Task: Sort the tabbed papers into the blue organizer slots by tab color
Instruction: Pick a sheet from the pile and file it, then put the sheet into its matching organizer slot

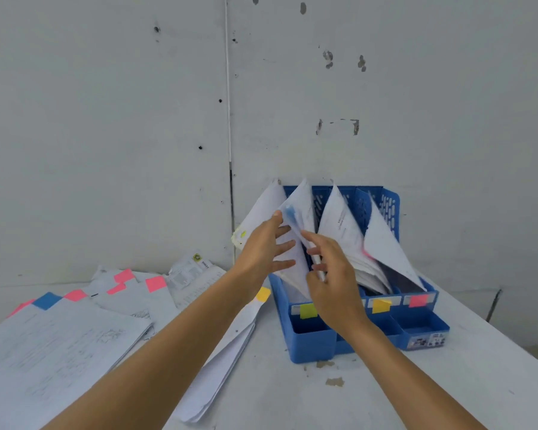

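The blue organizer (311,346) stands on the table (385,392) at about one o'clock from the person, backed against the wall so filed sheets can lean upright. Both hands work at its left side. The left hand (263,243) has its fingers straight and fanned apart, pressing the leaning sheets (261,209) toward nine o'clock, seemingly to keep a gap open. The right hand (336,280) pinches the blue-tabbed paper (296,225) edge-on, its blue tab (289,211) pointing to twelve o'clock, and the lower edge is already down between the dividers. That slot lies between the green label (308,310) and the yellow label (381,305); its own label is hidden behind the right hand, so its colour cannot be told. A pink label (418,301) marks the slot at three o'clock. Unsorted papers (59,346) with pink and blue tabs spread out at nine o'clock, so much sorting remains.
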